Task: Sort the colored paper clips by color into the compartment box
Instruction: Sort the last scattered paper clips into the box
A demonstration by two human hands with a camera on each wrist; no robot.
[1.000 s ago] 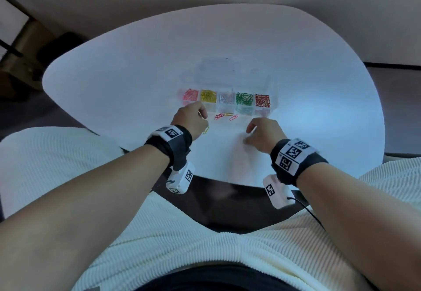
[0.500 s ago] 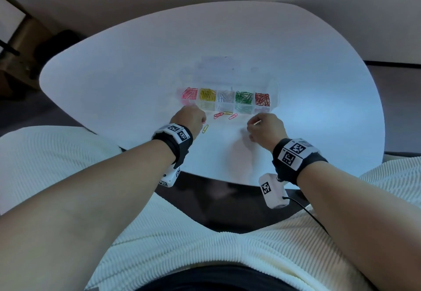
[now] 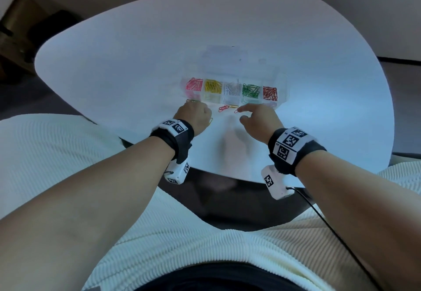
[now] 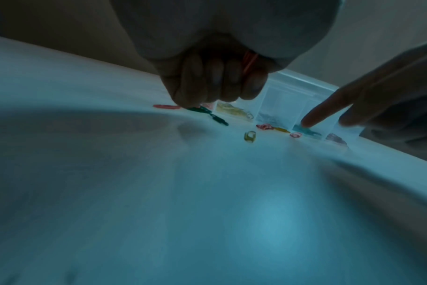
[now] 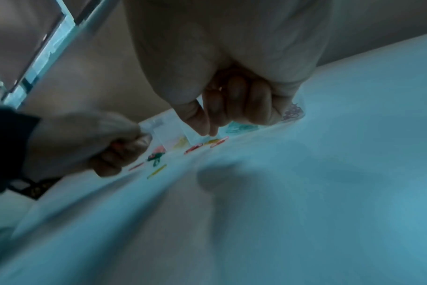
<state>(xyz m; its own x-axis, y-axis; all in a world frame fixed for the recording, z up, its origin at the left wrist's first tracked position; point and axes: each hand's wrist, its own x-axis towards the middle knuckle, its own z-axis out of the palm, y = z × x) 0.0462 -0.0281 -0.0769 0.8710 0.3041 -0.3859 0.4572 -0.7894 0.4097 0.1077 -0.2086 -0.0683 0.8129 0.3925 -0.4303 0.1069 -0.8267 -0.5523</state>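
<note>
Your left hand [image 3: 193,117] is curled into a loose fist right at the box's near wall, and the left wrist view shows red clips [image 4: 250,59] tucked in behind the curled fingers, so it seems to be serving as a store for gathered clips while its fingertips come down by the green clips [image 4: 207,113] lying just under them. Your right hand [image 3: 259,122] has its forefinger stretched forward and the thumb just beside it, the other fingers folded back; tips are close together but I cannot tell that they hold anything yet. Directly ahead of that fingertip lies a pink clip [image 3: 236,110], with a red clip [image 3: 223,108] and a yellow clip [image 3: 232,105] a little to its left, all hard against the compartment box [image 3: 282,85]. The box sits just beyond both hands, its clips already grouped by colour, which keeps each drop short. Another yellow clip [image 4: 250,136] lies between your two hands, nearer you.
</note>
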